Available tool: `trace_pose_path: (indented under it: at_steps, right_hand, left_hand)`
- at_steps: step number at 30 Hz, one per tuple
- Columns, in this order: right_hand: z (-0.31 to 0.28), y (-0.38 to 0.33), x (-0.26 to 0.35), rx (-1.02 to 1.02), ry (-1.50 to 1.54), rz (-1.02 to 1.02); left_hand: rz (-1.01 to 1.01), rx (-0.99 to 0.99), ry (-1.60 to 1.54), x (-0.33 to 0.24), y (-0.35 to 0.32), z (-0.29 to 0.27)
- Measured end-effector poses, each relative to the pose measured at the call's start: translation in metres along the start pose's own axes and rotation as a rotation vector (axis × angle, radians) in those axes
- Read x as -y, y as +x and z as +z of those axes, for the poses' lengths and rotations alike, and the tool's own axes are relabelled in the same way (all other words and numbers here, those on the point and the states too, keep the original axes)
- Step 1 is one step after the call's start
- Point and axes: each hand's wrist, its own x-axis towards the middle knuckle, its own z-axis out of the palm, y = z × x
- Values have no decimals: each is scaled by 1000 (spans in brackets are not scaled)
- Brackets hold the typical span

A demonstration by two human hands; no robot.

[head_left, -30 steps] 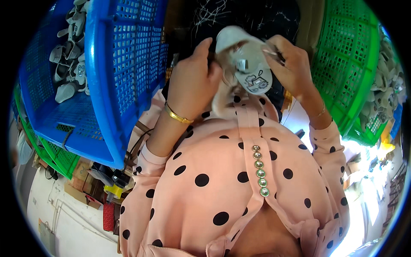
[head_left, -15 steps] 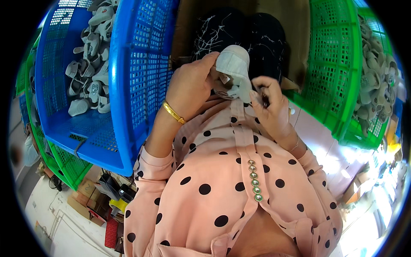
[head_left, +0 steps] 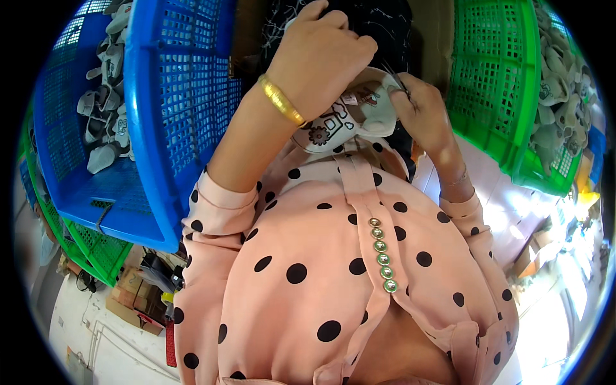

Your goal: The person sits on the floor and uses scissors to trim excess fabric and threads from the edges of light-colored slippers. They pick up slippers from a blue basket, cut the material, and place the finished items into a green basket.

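A pale grey fabric shoe upper (head_left: 378, 123) with an embroidered cartoon and gear pattern lies in front of my shirt, above my lap. My left hand (head_left: 324, 54), with a gold bangle at its wrist, is curled over the upper's left side. Its fingertips are mostly hidden, and the hand covers part of the piece. My right hand (head_left: 420, 106) closes at the right edge of the upper. A thin dark tool, apparently small scissors (head_left: 399, 83), shows between its fingers, with the tips toward the upper.
A blue plastic basket (head_left: 151, 160) with similar grey uppers (head_left: 106, 122) stands at my left. At my right is a green basket (head_left: 491, 90) holding more uppers (head_left: 558, 102). Loose threads cling to my dark trousers (head_left: 385, 19). Cardboard boxes (head_left: 135, 295) lie at lower left.
My left hand has moved up and right, over the upper. The upper has turned, so its embroidered side shows. My right hand has risen to its edge, and the view has shifted slightly.
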Motion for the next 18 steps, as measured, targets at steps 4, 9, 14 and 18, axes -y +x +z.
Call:
trace_pose_path:
  at_steps: [4, 9, 14, 18]
  right_hand:
    - [7, -11, -17, 62, 114, 124]
    - [13, -7, -31, 113, 247, 68]
    - [15, -4, -34, 142, 249, 67]
    - [14, -5, -32, 150, 247, 88]
  left_hand:
    - [-14, -34, -230, -4, -26, 29]
    - [-101, 89, -322, -8, -25, 53]
    - [-160, 254, -251, -22, -10, 60]
    - [-237, 370, -233, -29, 0, 65]
